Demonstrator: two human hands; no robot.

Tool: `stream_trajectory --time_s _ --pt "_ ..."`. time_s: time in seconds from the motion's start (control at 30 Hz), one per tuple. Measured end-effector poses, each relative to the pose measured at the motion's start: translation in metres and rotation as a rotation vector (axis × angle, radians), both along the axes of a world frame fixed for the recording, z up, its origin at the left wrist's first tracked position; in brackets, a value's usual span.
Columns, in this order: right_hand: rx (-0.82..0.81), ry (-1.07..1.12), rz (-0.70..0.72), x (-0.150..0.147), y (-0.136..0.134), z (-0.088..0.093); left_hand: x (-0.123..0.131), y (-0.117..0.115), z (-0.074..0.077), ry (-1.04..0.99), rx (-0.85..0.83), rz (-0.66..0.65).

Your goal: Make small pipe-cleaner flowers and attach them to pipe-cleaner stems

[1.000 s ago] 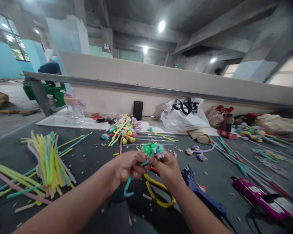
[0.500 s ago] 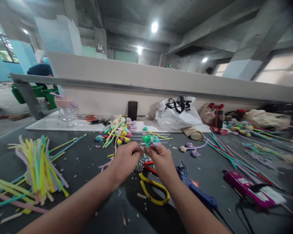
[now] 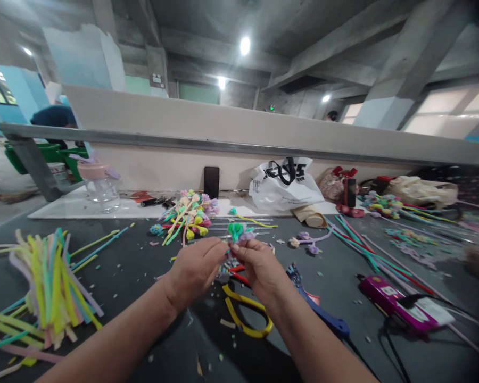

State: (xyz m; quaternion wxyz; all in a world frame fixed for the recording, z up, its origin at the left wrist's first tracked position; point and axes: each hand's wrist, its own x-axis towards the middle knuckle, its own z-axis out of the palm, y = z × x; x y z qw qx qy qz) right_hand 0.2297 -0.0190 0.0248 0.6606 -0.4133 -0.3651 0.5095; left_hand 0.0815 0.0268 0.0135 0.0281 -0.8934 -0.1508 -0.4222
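My left hand [image 3: 194,268] and my right hand [image 3: 256,266] meet over the dark table, both pinched closed on a small fuzzy pipe-cleaner flower [image 3: 238,232] of green and purple. The flower's head sticks up above my fingertips; its stem is hidden between my hands. Under my hands lie yellow-handled scissors [image 3: 245,315] with a red tool beside them. A blue glue gun [image 3: 319,313] rests just right of my right wrist.
A bundle of coloured pipe cleaners [image 3: 50,276] lies at left. Finished flowers [image 3: 189,213] are piled behind. A purple glue gun [image 3: 397,303] with its cord sits at right, long stems [image 3: 367,244] beyond. A white bag [image 3: 285,183], a phone [image 3: 211,182] and a jar [image 3: 98,186] stand near the back.
Both hands moved away from me and up the table with the flower. The teal stem that hung below my left hand is no longer visible. The view swung slightly right.
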Motion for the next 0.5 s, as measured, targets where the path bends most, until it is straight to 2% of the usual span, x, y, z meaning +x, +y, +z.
stream_trajectory --time_s 0.17,0.27,0.33,0.4,0.5 --pt "-0.013 0.025 0.036 -0.006 -0.002 -0.004 -0.007 -0.004 0.001 0.051 0.01 0.011" --pt "0.019 0.023 0.009 -0.011 -0.001 -0.007 -0.006 -0.008 0.001 0.01 -0.056 -0.024" --pt "0.053 0.027 -0.027 -0.015 0.0 -0.008 -0.002 -0.011 0.002 -0.057 -0.173 -0.002" --pt "0.084 0.031 -0.067 -0.019 0.001 -0.008 0.005 -0.014 0.005 -0.161 -0.353 0.076" --pt "0.129 -0.024 -0.131 -0.02 0.002 -0.009 0.015 -0.017 0.011 -0.33 -0.743 0.135"
